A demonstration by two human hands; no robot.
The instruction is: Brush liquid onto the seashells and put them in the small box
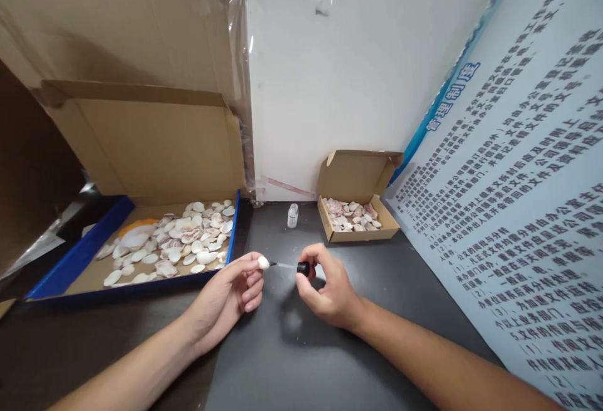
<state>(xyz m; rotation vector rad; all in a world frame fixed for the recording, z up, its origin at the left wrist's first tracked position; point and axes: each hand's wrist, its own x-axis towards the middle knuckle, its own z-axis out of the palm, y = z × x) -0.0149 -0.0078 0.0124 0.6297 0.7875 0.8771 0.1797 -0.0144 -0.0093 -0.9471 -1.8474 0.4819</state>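
Observation:
Between thumb and fingertips, my left hand [238, 288] pinches a small white seashell [263, 263] above the dark tabletop. My right hand [330, 285] grips the black cap of a brush applicator [303, 269], its thin clear stem pointing left. The dark brush tip is at the right edge of the shell and seems to touch it. Beyond the hands stands a small clear glass bottle [293, 216] with a white label and no cap on it.
A large blue-edged cardboard box [155, 147], lid raised, holds many seashells at left. A smaller open cardboard box [362, 235] with shells sits at back right. A printed blue board [518, 166] leans along the right side; a white panel [301, 84] rises behind.

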